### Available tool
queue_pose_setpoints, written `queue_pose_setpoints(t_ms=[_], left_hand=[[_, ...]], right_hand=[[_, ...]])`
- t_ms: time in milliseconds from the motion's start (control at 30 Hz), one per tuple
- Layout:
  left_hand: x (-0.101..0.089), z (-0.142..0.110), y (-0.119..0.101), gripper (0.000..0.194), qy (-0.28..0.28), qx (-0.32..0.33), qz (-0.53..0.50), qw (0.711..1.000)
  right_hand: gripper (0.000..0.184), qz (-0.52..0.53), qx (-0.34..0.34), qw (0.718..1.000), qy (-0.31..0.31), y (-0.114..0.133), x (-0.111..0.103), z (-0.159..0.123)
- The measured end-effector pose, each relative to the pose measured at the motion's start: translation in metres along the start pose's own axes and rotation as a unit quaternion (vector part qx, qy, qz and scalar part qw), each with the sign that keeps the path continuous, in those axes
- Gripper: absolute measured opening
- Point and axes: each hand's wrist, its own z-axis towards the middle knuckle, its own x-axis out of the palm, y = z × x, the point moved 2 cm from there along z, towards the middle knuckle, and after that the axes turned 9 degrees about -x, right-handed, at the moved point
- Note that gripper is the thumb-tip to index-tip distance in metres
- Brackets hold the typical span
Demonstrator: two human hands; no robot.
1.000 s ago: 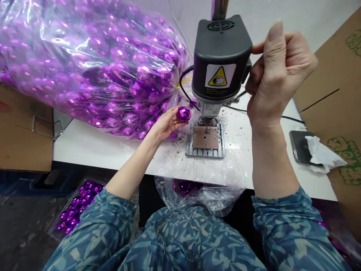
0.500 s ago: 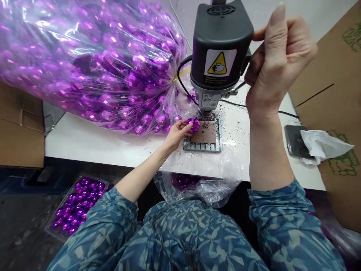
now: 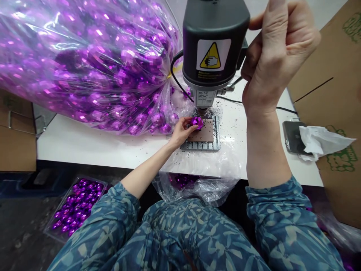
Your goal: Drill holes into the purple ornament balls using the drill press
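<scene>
The left hand [image 3: 182,131] has its fingers pinched firmly around a shiny purple faceted ball [image 3: 197,122], at the rear left of a flat brown square board [image 3: 207,134]; contact with the board cannot be told. The right hand [image 3: 279,56] curls its fingers beside a black boxy drill-like machine [image 3: 216,37], their grip hidden. Good handling calls for a steady ball, centred below the dark chuck [image 3: 202,111], fingertips clear.
</scene>
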Motion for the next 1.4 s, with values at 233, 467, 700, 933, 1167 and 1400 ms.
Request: queue_pose_setpoints(t_ms=[233, 467, 700, 933, 1167, 1400], left_hand=[[0.008, -0.010, -0.006, 0.050, 0.018, 0.049, 0.073, 0.996], [0.007, -0.012, 0.006, 0.061, 0.020, 0.091, 0.123, 0.988], [0.009, -0.008, 0.008, 0.060, 0.059, 0.087, 0.083, 0.991], [0.010, -0.008, 0.009, 0.061, 0.061, 0.098, 0.065, 0.991], [0.009, -0.007, 0.013, 0.061, 0.060, 0.113, 0.081, 0.989], [0.008, 0.000, 0.022, 0.069, 0.070, 0.137, 0.098, 0.983]], right_hand=[[0.053, 0.017, 0.009, 1.000, 0.000, 0.004, -0.001, -0.003], [0.057, 0.011, -0.009, 1.000, 0.009, -0.003, -0.002, -0.002], [0.045, -0.011, -0.022, 1.000, 0.009, 0.016, -0.006, -0.017], [0.055, 0.004, 0.003, 1.000, -0.021, 0.029, -0.014, -0.037], [0.055, -0.016, -0.004, 1.000, -0.022, 0.036, -0.021, -0.055], [0.047, -0.049, -0.048, 0.998, -0.006, 0.022, -0.033, -0.063]])
